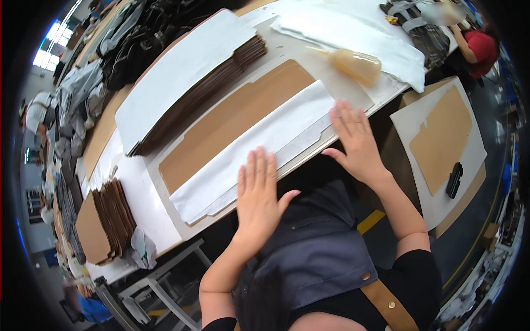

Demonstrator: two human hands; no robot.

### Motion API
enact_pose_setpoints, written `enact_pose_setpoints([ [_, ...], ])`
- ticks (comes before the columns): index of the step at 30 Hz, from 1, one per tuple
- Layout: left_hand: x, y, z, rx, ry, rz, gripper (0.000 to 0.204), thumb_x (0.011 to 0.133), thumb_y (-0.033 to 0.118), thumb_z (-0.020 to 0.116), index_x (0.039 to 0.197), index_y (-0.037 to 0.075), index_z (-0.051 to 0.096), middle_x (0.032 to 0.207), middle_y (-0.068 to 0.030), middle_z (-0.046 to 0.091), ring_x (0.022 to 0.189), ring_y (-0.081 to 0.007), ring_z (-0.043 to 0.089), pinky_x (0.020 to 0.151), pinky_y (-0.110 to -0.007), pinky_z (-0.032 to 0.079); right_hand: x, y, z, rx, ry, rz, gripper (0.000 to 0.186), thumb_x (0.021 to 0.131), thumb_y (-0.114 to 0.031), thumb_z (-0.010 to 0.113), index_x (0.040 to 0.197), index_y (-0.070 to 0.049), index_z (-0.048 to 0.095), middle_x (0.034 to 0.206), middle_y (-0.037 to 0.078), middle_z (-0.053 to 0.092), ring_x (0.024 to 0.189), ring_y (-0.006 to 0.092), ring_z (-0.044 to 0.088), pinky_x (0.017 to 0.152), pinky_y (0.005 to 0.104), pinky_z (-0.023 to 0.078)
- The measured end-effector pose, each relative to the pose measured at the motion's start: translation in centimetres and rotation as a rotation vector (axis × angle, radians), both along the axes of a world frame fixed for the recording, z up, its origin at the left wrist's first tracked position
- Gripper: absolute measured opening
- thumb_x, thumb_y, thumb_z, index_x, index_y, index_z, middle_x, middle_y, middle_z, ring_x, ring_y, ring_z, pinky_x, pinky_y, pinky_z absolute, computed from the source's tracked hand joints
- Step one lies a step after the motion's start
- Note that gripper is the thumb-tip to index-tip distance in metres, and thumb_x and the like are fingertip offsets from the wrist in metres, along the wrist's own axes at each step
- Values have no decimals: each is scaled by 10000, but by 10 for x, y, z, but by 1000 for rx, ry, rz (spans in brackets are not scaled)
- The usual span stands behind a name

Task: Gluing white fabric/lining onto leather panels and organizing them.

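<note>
A brown cardboard panel with notched edges lies on the worktable. White cloth-like sheeting covers its near half, folded back along a straight line across it. My left hand lies flat with fingers stretched, fingertips on the near part of the white sheeting. My right hand is spread, its fingertips at the right end of the sheeting, by the table edge. Neither hand holds anything. Beyond the panel's right end, a squeeze bottle of amber liquid lies on its side, nozzle pointing left.
A tall stack of white-topped brown panels stands behind. Smaller brown pieces are stacked at left. White sheets lie at the far right. A box at right bears a board and a black tool. Other people work farther off.
</note>
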State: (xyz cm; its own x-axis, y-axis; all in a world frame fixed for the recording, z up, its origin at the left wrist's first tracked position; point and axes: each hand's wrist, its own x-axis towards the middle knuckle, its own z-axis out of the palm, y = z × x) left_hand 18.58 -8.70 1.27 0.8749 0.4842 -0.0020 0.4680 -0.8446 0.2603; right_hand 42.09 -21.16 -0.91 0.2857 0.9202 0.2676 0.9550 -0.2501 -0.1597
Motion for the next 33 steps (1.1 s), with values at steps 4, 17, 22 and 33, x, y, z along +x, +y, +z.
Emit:
enact_pose_setpoints([
  [4, -57, -2, 1, 7, 46, 134, 888, 869, 446, 659, 1517, -13, 262, 1594, -229, 204, 1492, -371, 165, 1195, -504, 140, -30, 7, 7, 40, 112, 82, 884, 854, -471, 654, 1501, 13, 293, 1562, 218, 284, 1469, 358, 242, 1185, 514, 189],
  [17, -153, -6, -6, 111, 80, 470, 787, 908, 459, 596, 1519, 53, 312, 1596, -146, 265, 1489, -322, 205, 1194, -530, 110, -38, 8, 4, 22, 52, 193, 710, 845, -363, 690, 1436, -50, 453, 1502, 112, 443, 1420, 273, 374, 1177, 486, 233],
  [22, -177, 2, -6, 188, -9, 544, 608, 978, 431, 506, 1454, 62, 427, 1536, -126, 384, 1451, -322, 288, 1191, -533, 121, -30, 22, 15, 196, 21, 196, 411, 868, -220, 688, 1225, -28, 622, 1302, 105, 619, 1264, 294, 536, 1147, 491, 283],
  [33, -168, 41, 12, 187, -270, 409, 587, 835, 234, 740, 1360, 84, 526, 1401, -127, 462, 1361, -346, 352, 1152, -553, 205, -38, 87, 39, 169, -262, 538, 198, 707, 2, 674, 874, -63, 590, 888, 37, 602, 942, 197, 615, 1142, 453, 313],
])
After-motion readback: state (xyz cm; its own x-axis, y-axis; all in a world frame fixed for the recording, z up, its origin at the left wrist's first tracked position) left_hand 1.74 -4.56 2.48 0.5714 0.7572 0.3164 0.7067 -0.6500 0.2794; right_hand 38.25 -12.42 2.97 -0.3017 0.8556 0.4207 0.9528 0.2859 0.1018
